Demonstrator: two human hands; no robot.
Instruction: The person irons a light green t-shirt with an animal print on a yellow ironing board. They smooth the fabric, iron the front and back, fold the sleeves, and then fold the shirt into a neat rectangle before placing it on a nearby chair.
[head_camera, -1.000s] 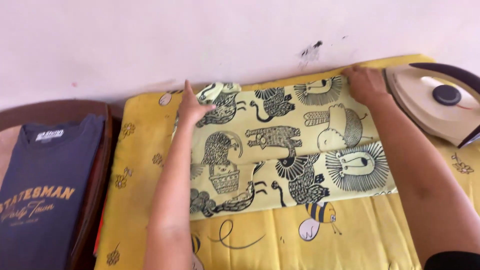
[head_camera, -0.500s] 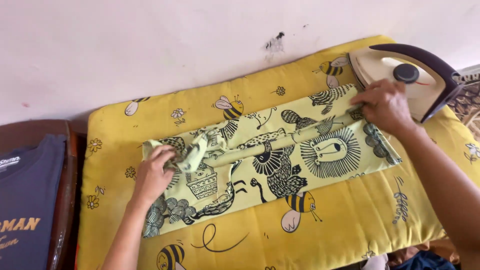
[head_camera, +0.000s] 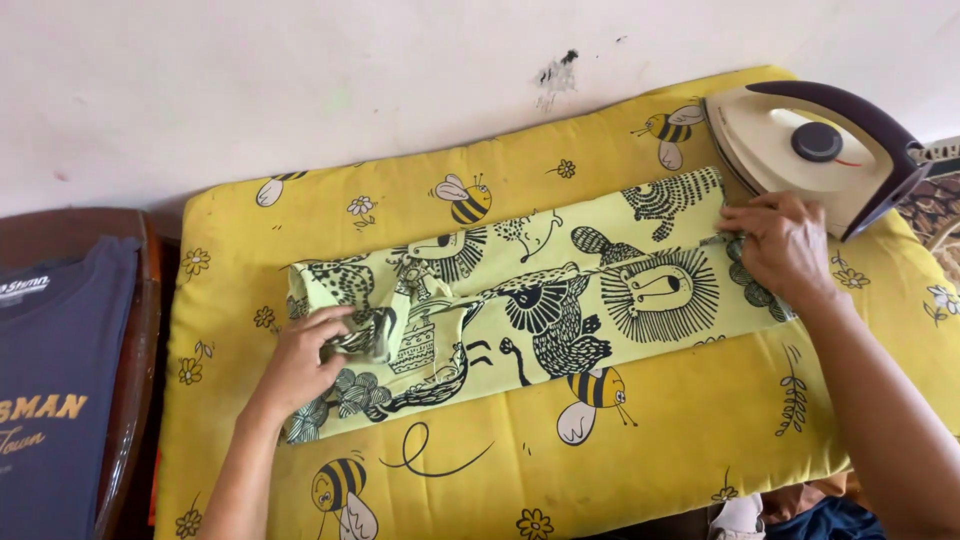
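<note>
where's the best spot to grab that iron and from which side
Probably the dark handle arching over the top of the cream iron. It lies flat on the yellow pad's far right corner, so come from above and wrap the handle. The right hand is nearest, resting on the printed cloth.

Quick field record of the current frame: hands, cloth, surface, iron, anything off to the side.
left hand: gripping the bunched left end of the cloth
right hand: fingers pinching the cloth's right end, close beside the iron
cloth: pale green with black animal print, folded into a long strip lying across the pad
pad: yellow, printed with bees and flowers, lying under the cloth
iron: cream with dark handle, resting on the pad's far right corner
dark blue shirt: lying on a brown wooden surface left of the pad
wall: white, with a dark smudge
</note>
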